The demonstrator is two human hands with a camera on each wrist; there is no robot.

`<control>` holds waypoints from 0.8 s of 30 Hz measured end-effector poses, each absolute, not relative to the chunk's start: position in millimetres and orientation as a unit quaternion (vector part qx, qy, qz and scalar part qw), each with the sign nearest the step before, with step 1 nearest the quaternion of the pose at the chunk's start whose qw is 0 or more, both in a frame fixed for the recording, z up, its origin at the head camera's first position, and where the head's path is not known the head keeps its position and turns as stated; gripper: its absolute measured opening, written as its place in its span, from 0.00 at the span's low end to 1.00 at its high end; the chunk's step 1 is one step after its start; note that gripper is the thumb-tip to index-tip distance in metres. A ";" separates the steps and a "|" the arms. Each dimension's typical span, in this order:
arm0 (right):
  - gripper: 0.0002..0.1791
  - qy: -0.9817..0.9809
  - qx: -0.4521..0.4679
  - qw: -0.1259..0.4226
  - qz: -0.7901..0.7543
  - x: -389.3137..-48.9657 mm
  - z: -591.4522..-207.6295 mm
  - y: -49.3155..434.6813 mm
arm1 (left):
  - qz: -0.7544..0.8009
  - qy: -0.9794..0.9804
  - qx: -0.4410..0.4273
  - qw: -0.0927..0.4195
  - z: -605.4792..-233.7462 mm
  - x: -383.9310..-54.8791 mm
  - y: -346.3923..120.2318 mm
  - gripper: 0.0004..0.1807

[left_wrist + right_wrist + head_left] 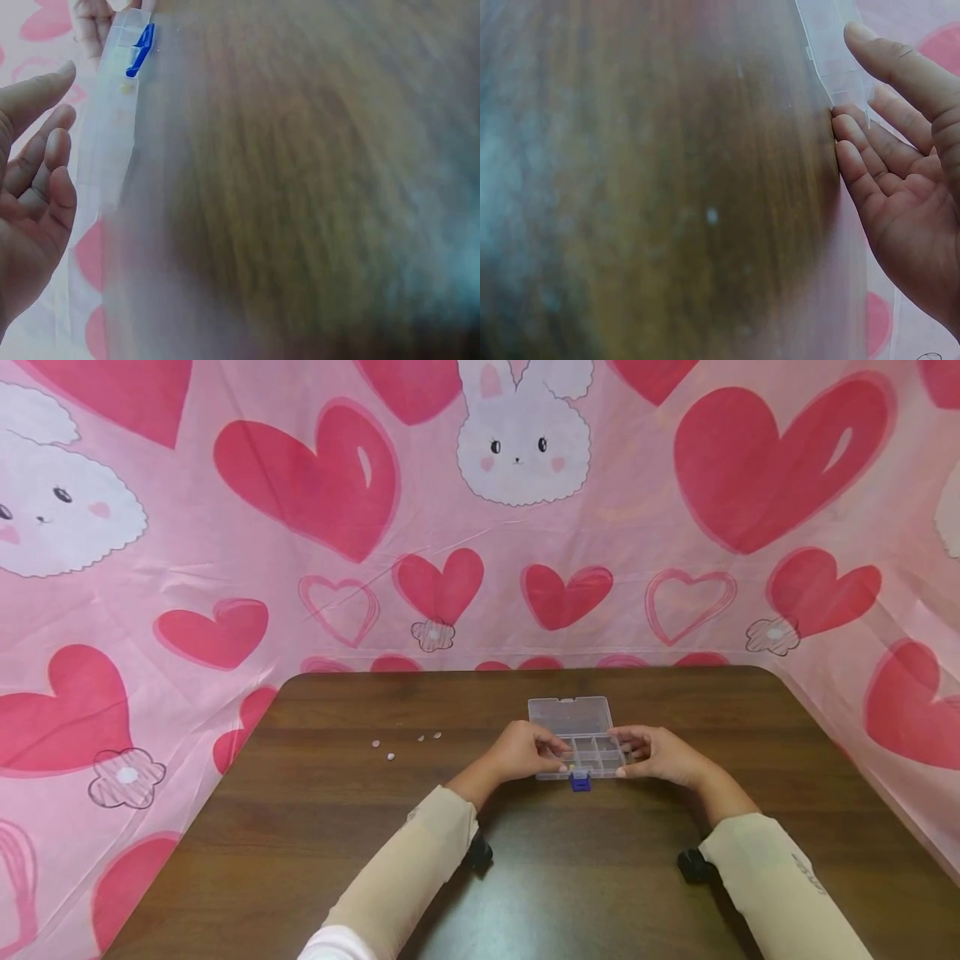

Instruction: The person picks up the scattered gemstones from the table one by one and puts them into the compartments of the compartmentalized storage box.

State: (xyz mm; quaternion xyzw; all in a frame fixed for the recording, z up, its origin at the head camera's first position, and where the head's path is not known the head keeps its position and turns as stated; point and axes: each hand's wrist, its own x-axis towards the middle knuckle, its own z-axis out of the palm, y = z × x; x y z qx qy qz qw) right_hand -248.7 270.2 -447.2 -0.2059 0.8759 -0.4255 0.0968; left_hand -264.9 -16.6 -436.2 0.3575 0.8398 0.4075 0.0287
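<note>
A clear plastic compartment box lies on the wooden table with its lid raised at the back. On its front edge hangs a blue latch. My left hand is at the box's left side, with fingers bent loosely over the left compartments. In the left wrist view those fingers stand apart and pinch nothing visible. A tiny yellowish piece shows near the latch. My right hand holds the box's right end, thumb at the front corner and fingers farther back along the side.
Several small pale pieces lie scattered on the table left of the box. A pink cloth with hearts and rabbits hangs behind the table's far edge. Black wrist devices sit under both sleeves.
</note>
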 end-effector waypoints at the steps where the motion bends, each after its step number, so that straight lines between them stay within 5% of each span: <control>1: 0.36 0.876 -0.208 0.096 -0.424 -248.7 -447.4 270.0 | 0.409 0.839 0.358 0.028 -436.0 -264.6 -17.9 0.12; 24: 0.37 0.880 -0.207 0.094 -0.417 -248.4 -446.6 269.8 | 0.475 0.811 0.341 0.031 -429.3 -256.0 -51.2 0.19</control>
